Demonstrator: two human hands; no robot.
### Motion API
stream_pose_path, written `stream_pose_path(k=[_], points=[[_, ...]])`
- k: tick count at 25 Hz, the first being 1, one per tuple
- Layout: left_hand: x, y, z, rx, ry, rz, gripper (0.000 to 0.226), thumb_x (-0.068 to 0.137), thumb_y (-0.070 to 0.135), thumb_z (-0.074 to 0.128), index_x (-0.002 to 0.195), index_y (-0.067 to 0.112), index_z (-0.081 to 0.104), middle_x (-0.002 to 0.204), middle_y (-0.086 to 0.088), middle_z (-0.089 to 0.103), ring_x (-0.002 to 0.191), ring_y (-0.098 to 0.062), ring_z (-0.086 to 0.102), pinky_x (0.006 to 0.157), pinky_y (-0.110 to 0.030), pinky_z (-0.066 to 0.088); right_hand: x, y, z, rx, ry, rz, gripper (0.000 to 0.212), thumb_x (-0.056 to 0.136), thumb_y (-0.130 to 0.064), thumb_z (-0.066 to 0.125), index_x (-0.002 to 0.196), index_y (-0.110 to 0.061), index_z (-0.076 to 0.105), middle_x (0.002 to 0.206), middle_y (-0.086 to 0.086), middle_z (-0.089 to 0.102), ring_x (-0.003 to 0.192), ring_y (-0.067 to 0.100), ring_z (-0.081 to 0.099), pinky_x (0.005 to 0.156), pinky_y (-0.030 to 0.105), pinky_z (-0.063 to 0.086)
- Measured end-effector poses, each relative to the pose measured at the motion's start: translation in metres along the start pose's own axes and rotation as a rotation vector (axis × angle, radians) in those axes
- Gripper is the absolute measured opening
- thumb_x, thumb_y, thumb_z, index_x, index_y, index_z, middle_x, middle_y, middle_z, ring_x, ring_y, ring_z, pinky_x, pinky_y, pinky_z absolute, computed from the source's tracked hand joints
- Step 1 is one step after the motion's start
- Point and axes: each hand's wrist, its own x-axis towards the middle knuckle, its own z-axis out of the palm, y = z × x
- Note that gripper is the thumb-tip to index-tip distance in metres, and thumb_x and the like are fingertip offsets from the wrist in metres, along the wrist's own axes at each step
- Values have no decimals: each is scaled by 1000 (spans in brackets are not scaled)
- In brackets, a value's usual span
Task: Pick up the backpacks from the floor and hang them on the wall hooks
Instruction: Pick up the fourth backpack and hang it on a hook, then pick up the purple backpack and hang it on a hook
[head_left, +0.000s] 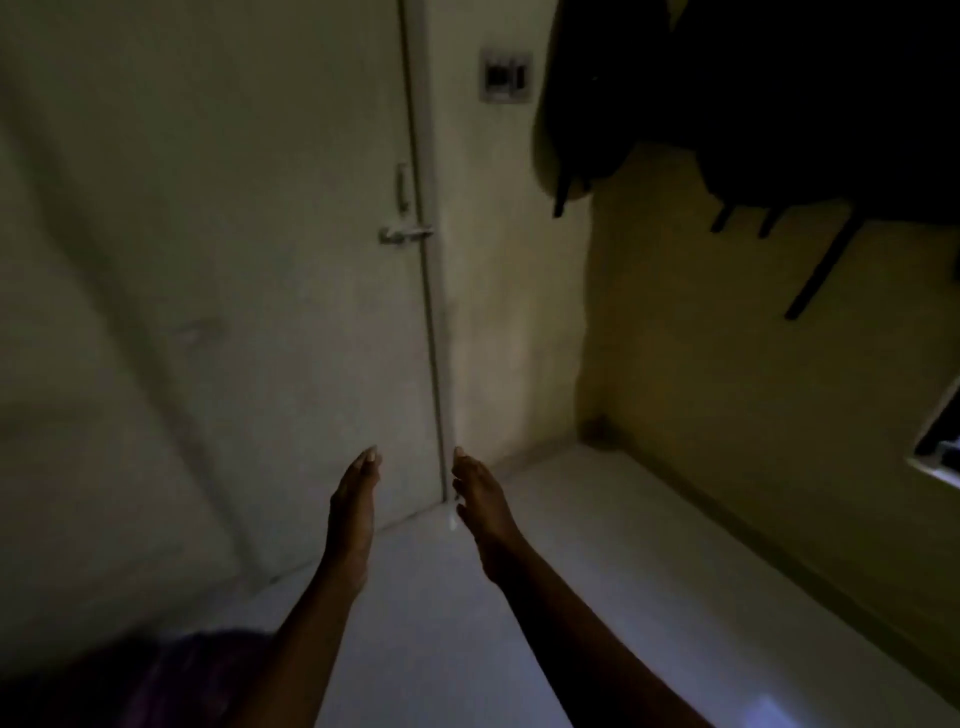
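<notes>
Left hand (353, 501), right hand (482, 501): both stretched out, fingers straight, holding nothing, low in front of door (249, 270). Dark backpacks (779, 104) hang high, right of door.

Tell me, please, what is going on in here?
A person holds the left hand and right hand out, open and empty, towards a door. Dark backpacks hang high on the wall to the right. The visible floor shows no backpack; a dim purplish shape at the lower left is too dark to identify.
</notes>
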Motion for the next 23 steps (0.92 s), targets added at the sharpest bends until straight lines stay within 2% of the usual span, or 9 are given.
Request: stream_pose_path(k=[6, 9, 13, 14, 17, 19, 21, 23], points=[[-78, -49, -163, -14, 289, -249, 49, 95, 38, 41, 140, 18, 38, 146, -2, 42, 133, -20, 40, 115, -34, 26, -70, 91, 114, 4, -173, 232, 53, 94, -46, 42, 141, -22, 36, 148, 1, 38, 134, 18, 37, 116, 37, 28], [-85, -71, -229, -75, 347, -354, 53, 96, 39, 37, 144, 16, 32, 150, -3, 36, 136, -21, 36, 117, -37, 24, -74, 128, 167, -61, -221, 272, 53, 93, -47, 41, 141, -22, 37, 147, 1, 39, 132, 18, 38, 115, 36, 28], [-78, -111, -307, -48, 427, -393, 49, 96, 37, 38, 139, 13, 39, 149, -4, 38, 136, -22, 36, 117, -39, 23, -74, 189, 237, -113, -246, 310, 46, 94, -43, 44, 134, -22, 45, 138, 3, 49, 108, 11, 47, 96, 24, 36], [-72, -126, -329, -14, 443, -395, 47, 97, 34, 39, 139, 12, 40, 148, -5, 39, 135, -23, 38, 117, -40, 24, -71, 209, 258, -128, -248, 316, 44, 94, -41, 45, 134, -22, 46, 138, 3, 50, 107, 11, 47, 95, 23, 36], [-49, -183, -397, 75, 425, -438, 46, 97, 25, 41, 140, 10, 38, 149, -10, 38, 135, -27, 38, 116, -41, 27, -57, 274, 321, -154, -222, 311, 37, 94, -38, 48, 127, -22, 53, 135, 5, 54, 116, 17, 52, 103, 24, 40], [-35, -227, -441, 130, 396, -480, 47, 96, 26, 43, 140, 10, 39, 148, -11, 39, 135, -27, 39, 115, -44, 29, -46, 325, 362, -130, -194, 291, 32, 95, -28, 50, 124, -17, 56, 133, 8, 55, 116, 17, 52, 99, 15, 42], [-24, -260, -473, 143, 390, -491, 45, 96, 26, 45, 137, 10, 42, 145, -13, 43, 132, -27, 42, 113, -45, 32, -33, 371, 394, -141, -176, 274, 36, 95, -20, 50, 130, -10, 50, 136, 7, 51, 121, 16, 48, 97, 9, 36], [-7, -295, -507, 138, 375, -488, 43, 95, 23, 46, 136, 8, 43, 143, -14, 45, 131, -26, 44, 113, -44, 33, -10, 429, 434, -144, -201, 273, 41, 94, -14, 51, 134, -5, 46, 137, 10, 50, 124, 19, 46, 102, 13, 36]])
